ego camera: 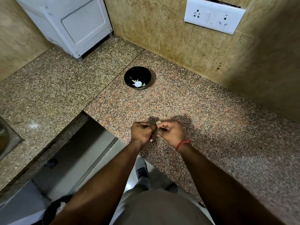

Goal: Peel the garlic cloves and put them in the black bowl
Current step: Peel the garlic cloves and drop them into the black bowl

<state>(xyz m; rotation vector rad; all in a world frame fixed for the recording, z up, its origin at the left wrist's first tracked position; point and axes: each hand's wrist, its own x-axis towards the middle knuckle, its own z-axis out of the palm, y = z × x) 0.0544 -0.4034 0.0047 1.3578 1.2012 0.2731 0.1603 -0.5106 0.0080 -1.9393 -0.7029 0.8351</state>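
Pale garlic clove [158, 122] pinched between fingers [162, 125] of both hands.

Counting now: 1 black bowl [137, 73] sitting on the tabletop [211, 111], w/ pale garlic pieces [138, 83] lying inside; exact no. not readable, looking like approx 3–4. 1 clove [158, 122] showing between the hands. 2 hands working: left [142, 132], right [172, 130], both curled round it. 1 red thread [183, 143] circling the right wrist. 1 white appliance [68, 25] standing in the far corner. 1 switch plate [214, 15] hanging on the wall, carrying 2 sockets. 1 shoe [142, 168] showing below the edge.
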